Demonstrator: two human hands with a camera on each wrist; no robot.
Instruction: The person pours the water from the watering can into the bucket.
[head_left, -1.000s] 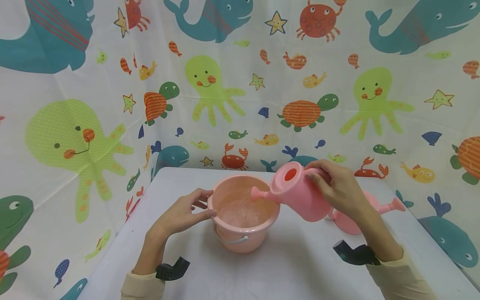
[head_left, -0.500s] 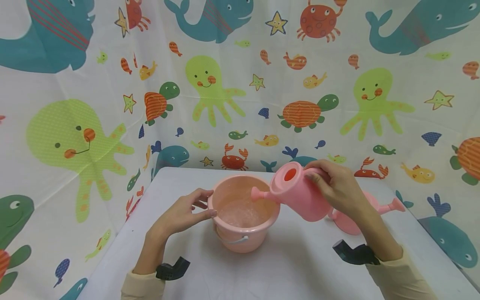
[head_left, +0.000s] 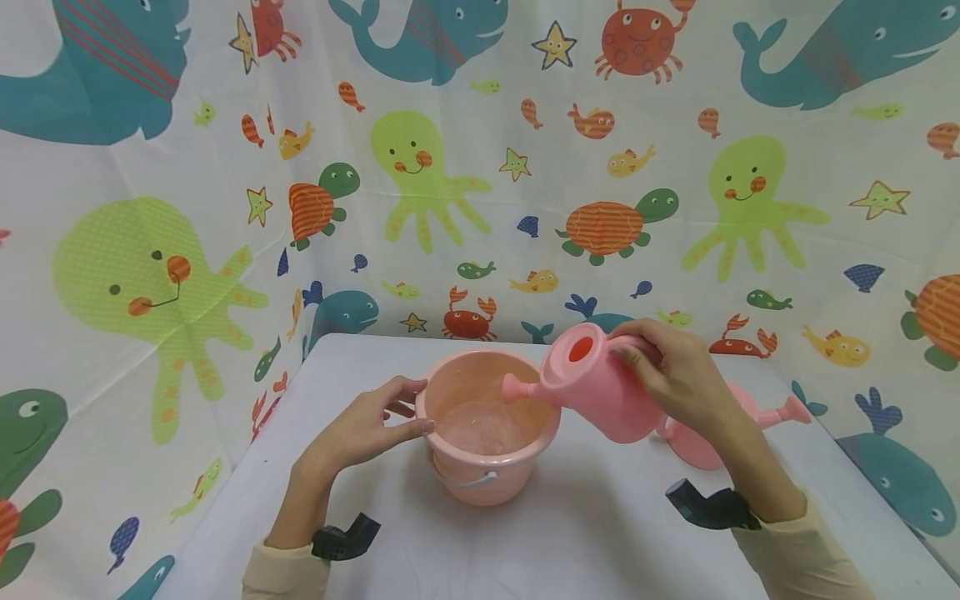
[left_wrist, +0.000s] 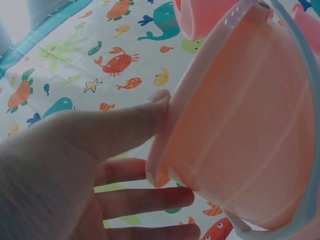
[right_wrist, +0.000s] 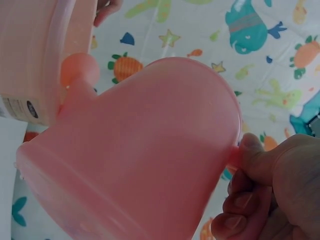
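A pink watering can [head_left: 600, 387] is tilted left, its spout over the bucket's right rim and its orange-red filling hole facing up. My right hand [head_left: 678, 371] grips the can's handle, fingers curled round it in the right wrist view. On the table stands the peach bucket [head_left: 487, 479], upright, with rippled clear water [head_left: 487, 425] inside. My left hand [head_left: 371, 425] holds the bucket's left rim between thumb and index finger. In the left wrist view the thumb [left_wrist: 145, 117] touches the rim and the other fingers extend below it. No distinct stream shows at the spout.
A second pink watering can [head_left: 697, 442] stands behind my right forearm, partly hidden, its spout pointing right. The bucket's pale handle [head_left: 468, 481] hangs down in front. A sea-animal curtain [head_left: 480, 208] surrounds the white table [head_left: 360, 533] at back and sides.
The water's surface in the bucket ripples differently from frame to frame. Both hands, the tilted watering can and the bucket keep their places.
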